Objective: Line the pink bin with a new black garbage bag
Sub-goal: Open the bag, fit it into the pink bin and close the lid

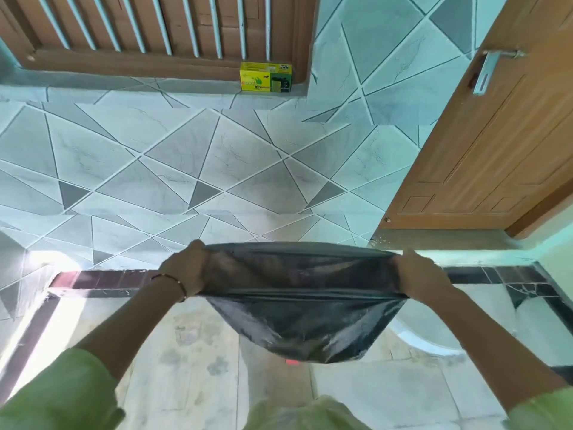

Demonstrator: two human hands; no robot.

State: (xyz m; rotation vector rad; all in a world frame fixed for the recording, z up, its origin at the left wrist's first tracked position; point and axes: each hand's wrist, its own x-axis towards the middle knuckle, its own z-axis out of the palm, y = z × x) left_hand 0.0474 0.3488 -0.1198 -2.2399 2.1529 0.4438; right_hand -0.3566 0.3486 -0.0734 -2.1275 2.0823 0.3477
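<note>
At the bottom corners of the frame, green sleeves (55, 395) are seen, with both forearms reaching up toward the centre. A black garbage bag (304, 305) is held stretched in mid-air across the lower middle of the frame. Its mouth is pulled wide between the left hand (186, 268) and the right hand (418, 274), and the fingers of each are curled shut on the gathered rim at its own end. The closed end of the bag sags below. Just under that sag, a small pink patch (292, 362) is glimpsed; it is judged to be the bin, though almost all of it is hidden. For the step to go well, the opening should be kept taut and centred over the bin, and the bottom lowered in before the rim is folded over the edge. Farther off, a yellow box (266, 77) is seen on a ledge at the upper middle, and a wooden door (496, 150) at the upper right.
</note>
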